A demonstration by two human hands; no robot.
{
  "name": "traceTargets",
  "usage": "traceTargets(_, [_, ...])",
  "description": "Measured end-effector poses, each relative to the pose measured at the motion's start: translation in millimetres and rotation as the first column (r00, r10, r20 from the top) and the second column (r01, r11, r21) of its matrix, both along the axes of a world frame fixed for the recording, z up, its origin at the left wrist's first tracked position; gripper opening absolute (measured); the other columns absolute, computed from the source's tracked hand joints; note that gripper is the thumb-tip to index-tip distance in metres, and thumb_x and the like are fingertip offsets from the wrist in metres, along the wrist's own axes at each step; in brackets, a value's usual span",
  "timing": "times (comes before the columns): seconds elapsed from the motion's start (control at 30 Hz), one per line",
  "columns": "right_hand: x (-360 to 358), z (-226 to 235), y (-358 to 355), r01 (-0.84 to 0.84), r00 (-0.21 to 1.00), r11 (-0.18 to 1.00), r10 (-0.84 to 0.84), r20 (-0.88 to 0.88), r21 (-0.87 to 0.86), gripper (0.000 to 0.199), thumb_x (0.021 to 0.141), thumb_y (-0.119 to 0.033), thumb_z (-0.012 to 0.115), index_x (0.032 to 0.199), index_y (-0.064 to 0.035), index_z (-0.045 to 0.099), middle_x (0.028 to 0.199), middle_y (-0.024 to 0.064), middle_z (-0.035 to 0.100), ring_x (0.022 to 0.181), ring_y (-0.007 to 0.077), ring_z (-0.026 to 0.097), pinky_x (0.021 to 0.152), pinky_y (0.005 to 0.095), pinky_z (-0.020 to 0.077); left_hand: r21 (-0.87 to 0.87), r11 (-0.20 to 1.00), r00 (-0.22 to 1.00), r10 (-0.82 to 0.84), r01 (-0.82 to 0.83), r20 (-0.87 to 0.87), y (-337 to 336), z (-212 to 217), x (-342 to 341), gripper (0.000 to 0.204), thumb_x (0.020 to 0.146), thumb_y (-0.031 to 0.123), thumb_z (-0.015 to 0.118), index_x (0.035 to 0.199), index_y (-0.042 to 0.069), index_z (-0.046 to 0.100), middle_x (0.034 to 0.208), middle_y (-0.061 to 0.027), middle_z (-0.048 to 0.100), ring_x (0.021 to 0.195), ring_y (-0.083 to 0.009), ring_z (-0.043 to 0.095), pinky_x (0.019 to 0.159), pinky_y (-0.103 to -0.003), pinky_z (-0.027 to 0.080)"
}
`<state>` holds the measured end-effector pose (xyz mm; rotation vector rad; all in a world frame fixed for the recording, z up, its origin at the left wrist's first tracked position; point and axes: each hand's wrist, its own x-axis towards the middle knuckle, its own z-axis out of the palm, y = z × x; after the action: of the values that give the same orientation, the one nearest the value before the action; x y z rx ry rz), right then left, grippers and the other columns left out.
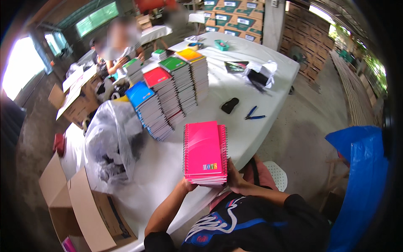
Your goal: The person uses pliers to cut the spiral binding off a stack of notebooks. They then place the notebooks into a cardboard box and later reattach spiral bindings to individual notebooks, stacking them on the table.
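Gripping a stack of pink spiral-bound notebooks (203, 147) between both hands, with the left hand (189, 185) cupped at the lower left corner and the right hand (235, 179) pressed along the right side; partly hidden by the stack, so impossible to tell how far the fingers wrap beneath. Held over the near edge of the bench (241, 134), with contact between stack and bench not discernible. Judged well advanced, from upright columns of blue notebooks (152, 111), red notebooks (164, 93), green notebooks (181, 80) and yellow notebooks (198, 69) beyond the left hand, apparently complete; judged unfinished only in the pink stack, not yet released. Showing, left of the left hand, a filled clear plastic bag (110, 143) on the white bench surface and, nearer, an open cardboard box (92, 201). Showing, ahead of the right hand, blue-handled cutters (254, 116) and a small black object (229, 106) of unclear kind. Extending far past both hands to a co-worker (121, 48) and stacked cartons (233, 19); bounded, right of the right hand, by concrete floor (302, 122) and a blue tarpaulin (357, 180).
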<state>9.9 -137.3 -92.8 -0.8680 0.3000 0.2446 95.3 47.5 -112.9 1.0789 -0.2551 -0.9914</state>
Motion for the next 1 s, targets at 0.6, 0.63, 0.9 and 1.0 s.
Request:
traceTargets(0.6, [112.1,41.4,-61.5,-0.152,0.987,0.983,0.158,0.044,-0.104,0.063,0.092,-0.055,0.033,0.135,-0.0098,0.039,0.133,0.0061,0.047,0.119,0.0156,0.045,0.101,0.0315,0.0336,-0.16,0.919,0.907,0.303,-0.359,-0.294,-71.6,-12.8,57.5,0.056,0.09,0.047,0.039,0.129,0.009,0.043,0.128,-0.0103,0.049,0.116,-0.0287,0.047,0.094,-0.047,0.039])
traceTargets(0.63, [122.2,42.5,-64.1,-0.176,0.982,0.981,0.181,0.054,-0.087,0.063,0.092,-0.055,0.034,0.135,-0.0097,0.039,0.133,0.0059,0.046,0.119,0.0154,0.045,0.101,0.0313,0.0332,-0.096,0.944,0.927,0.286,-0.317,-0.244,-67.4,-21.3,66.3,0.059,0.088,0.051,0.039,0.132,0.01,0.04,0.131,-0.0101,0.047,0.119,-0.0296,0.044,0.097,-0.049,0.036])
traceTargets(0.9, [199.9,27.1,-112.4,-0.281,0.952,0.96,0.28,0.121,-0.015,0.062,0.092,-0.054,0.033,0.135,-0.0102,0.039,0.133,0.0064,0.046,0.118,0.0151,0.046,0.102,0.0291,0.0324,-0.275,0.843,0.88,0.398,-0.463,-0.26,-96.1,-48.2,100.0,0.06,0.086,0.049,0.049,0.133,0.014,0.038,0.132,-0.0076,0.045,0.122,-0.0265,0.041,0.101,-0.047,0.033])
traceTargets(1.0, [223.9,26.0,-141.6,-0.302,0.951,0.952,0.299,-0.074,-0.036,0.063,0.092,-0.05,0.037,0.138,-0.0067,0.03,0.134,0.0071,0.043,0.12,0.016,0.043,0.102,0.0298,0.0307,-0.146,0.854,0.865,0.481,-0.498,-0.142,-135.9,-6.0,108.3,0.051,0.09,0.038,0.049,0.133,0.014,0.037,0.131,-0.0063,0.046,0.12,-0.0248,0.043,0.101,-0.045,0.036])
